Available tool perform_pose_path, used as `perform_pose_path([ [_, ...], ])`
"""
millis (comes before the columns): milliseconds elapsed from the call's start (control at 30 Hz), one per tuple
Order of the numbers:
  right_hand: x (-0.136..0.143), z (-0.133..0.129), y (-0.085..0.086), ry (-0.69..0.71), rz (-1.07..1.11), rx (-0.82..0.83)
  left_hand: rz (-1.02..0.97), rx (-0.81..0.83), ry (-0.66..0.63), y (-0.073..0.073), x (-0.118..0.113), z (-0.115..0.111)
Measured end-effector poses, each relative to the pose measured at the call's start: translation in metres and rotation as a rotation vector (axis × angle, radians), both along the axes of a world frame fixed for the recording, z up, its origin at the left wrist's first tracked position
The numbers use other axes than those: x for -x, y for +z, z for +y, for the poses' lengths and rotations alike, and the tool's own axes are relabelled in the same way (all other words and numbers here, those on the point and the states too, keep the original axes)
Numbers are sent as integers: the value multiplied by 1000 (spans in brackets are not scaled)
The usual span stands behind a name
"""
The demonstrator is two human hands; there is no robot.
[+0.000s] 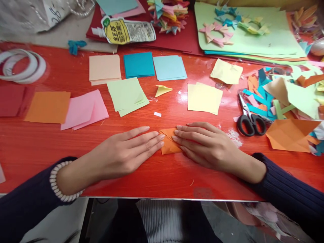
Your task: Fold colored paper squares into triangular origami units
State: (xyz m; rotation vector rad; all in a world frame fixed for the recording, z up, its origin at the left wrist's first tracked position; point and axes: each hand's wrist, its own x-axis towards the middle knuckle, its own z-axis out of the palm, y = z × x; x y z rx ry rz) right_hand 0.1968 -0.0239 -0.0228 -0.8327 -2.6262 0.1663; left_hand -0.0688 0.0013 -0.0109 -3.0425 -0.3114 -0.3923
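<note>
A small folded orange paper (169,145) lies flat on the red table (141,180), with a diagonal fold line showing near its top left. My left hand (118,152) lies palm down beside it, fingers stretched out, fingertips touching its left edge. From the other side, my right hand (210,145) lies flat with extended fingers, its fingertips resting over the paper's right part and hiding it. Beyond the hands are a small folded yellow piece (162,90) and a white scrap (157,114).
Stacks of green (126,94), pink (86,109), orange (48,107) and yellow paper (204,98) lie beyond the hands. Black-handled scissors (249,119) and cut scraps (263,98) are at right. White tape rolls (37,67) sit far left; a glue pouch (129,31) lies at the back.
</note>
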Motion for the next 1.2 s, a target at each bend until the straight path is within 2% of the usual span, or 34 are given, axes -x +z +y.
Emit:
perform_pose_path([
  [167,1,3,3,-41,70,111,26,-18,-21,1,-2,1],
  [333,3,2,7,-61,69,120,13,-3,-5,1,-6,0],
  [467,4,-1,3,-100,88,148,-26,64,30,0,-6,0],
  [600,4,-1,0,-101,111,205,34,20,-21,0,-2,1],
  [833,7,-3,7,-174,161,413,14,14,-44,0,-4,1],
  [1033,13,-5,3,-231,147,349,-18,30,-25,-1,-5,0],
  [1200,0,-2,11,-238,183,353,19,119,-6,-5,-1,3],
])
